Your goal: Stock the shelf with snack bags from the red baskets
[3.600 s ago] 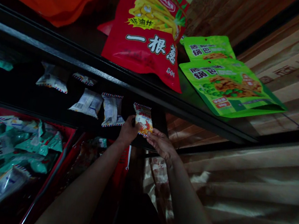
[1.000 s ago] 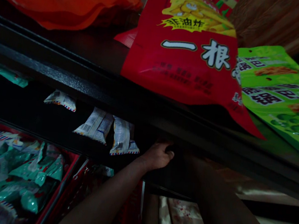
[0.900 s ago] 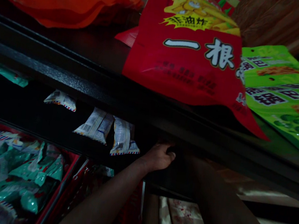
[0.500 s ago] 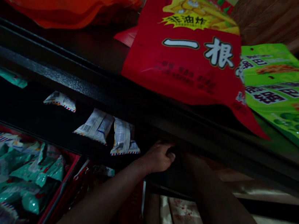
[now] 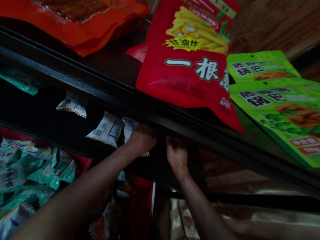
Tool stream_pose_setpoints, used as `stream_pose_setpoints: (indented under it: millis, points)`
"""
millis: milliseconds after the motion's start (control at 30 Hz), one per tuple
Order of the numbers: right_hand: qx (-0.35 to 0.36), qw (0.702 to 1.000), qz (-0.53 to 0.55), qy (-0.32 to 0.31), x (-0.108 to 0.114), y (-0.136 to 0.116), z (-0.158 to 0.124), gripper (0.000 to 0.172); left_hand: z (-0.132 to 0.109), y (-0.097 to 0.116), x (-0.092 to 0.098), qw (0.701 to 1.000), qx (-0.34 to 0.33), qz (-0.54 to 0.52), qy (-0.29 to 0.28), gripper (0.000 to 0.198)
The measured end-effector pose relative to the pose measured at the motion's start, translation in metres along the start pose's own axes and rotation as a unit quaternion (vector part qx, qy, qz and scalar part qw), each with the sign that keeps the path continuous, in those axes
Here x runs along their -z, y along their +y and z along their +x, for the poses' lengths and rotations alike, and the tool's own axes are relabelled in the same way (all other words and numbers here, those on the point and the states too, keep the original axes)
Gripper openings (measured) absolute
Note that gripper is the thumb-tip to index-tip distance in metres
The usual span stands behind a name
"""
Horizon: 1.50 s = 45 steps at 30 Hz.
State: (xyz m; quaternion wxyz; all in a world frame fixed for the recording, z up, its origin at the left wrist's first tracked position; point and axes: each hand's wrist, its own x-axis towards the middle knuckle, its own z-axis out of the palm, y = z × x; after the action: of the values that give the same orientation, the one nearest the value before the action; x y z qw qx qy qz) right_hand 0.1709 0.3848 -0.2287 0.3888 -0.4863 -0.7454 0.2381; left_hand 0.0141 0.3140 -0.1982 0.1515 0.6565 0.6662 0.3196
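Both my hands reach onto a dark lower shelf, under the edge of the upper one. My left hand is over the right end of a small white packet; its fingertips are hidden in the dark. To its right is my right hand, palm partly showing, fingers pointing forward and apart, with nothing visible in it. Another white packet lies just left of my left hand, and a third is farther left. A teal packet lies at the shelf's far left.
The upper shelf holds orange bags, a large red bag and green bags. A red bin at the lower left holds many teal and white packets. Draped cloth hangs at the lower right.
My left hand has moved left onto the white packet. My right hand, earlier hidden in shadow, now shows right of it. The view has shifted, showing more of the red and orange bags.
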Motion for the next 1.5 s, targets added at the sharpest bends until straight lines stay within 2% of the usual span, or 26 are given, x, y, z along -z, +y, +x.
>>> stream_pose_setpoints:
  millis: [33, 67, 133, 200, 267, 333, 467, 633, 733, 867, 1100, 1200, 1333, 1500]
  points:
    - [0.005, 1.000, -0.006, -0.021, -0.006, -0.008, -0.009, 0.027, -0.003, -0.005, 0.008, 0.999, 0.019, 0.043, 0.022, 0.034]
    - [0.015, 0.997, -0.021, -0.068, -0.012, -0.015, -0.017, 0.033, -0.007, -0.010, 0.016, 0.996, 0.038, 0.071, 0.040, 0.033]
    - [0.036, 0.988, -0.056, -0.139, -0.025, -0.028, -0.032, 0.051, -0.017, -0.014, 0.026, 0.993, 0.076, 0.077, 0.056, 0.031]
    - [0.049, 0.978, -0.085, -0.185, -0.035, -0.035, -0.045, 0.072, -0.029, -0.014, 0.030, 0.994, 0.078, 0.055, 0.043, 0.029]
    - [0.059, 0.970, -0.107, -0.209, -0.041, -0.036, -0.056, 0.084, -0.041, -0.013, 0.026, 0.997, 0.051, 0.043, 0.034, 0.031]
    - [0.067, 0.967, -0.118, -0.217, -0.044, -0.032, -0.065, 0.081, -0.051, -0.013, 0.017, 0.998, 0.014, 0.043, 0.033, 0.035]
    - [0.050, 0.977, -0.100, -0.181, -0.043, -0.023, -0.080, 0.058, -0.068, -0.016, -0.002, 0.997, -0.046, 0.066, -0.009, 0.042]
    - [0.011, 0.986, -0.083, -0.145, -0.034, -0.022, -0.090, 0.033, -0.087, -0.011, -0.009, 0.991, -0.040, 0.122, -0.041, 0.043]
    - [0.009, 0.987, -0.079, -0.139, -0.028, -0.022, -0.096, 0.028, -0.099, -0.002, -0.008, 0.989, -0.021, 0.134, -0.067, 0.049]
    - [-0.003, 0.986, -0.078, -0.149, -0.016, -0.028, -0.105, 0.029, -0.113, 0.008, -0.001, 0.984, -0.036, 0.145, -0.099, 0.054]
    - [-0.020, 0.965, -0.097, -0.244, 0.011, -0.066, -0.120, 0.020, -0.134, 0.016, 0.025, 0.978, -0.059, 0.157, -0.124, 0.055]
    - [-0.052, 0.966, -0.069, -0.242, 0.019, -0.076, -0.125, 0.026, -0.137, 0.018, 0.035, 0.984, -0.066, 0.136, -0.099, 0.048]
    - [-0.074, 0.973, 0.004, -0.220, 0.025, -0.073, -0.125, 0.040, -0.130, 0.021, 0.040, 0.992, -0.058, 0.091, -0.064, 0.045]
    - [-0.087, 0.963, 0.077, -0.244, 0.026, -0.062, -0.116, 0.067, -0.115, 0.015, 0.028, 0.998, -0.057, 0.027, -0.031, 0.043]
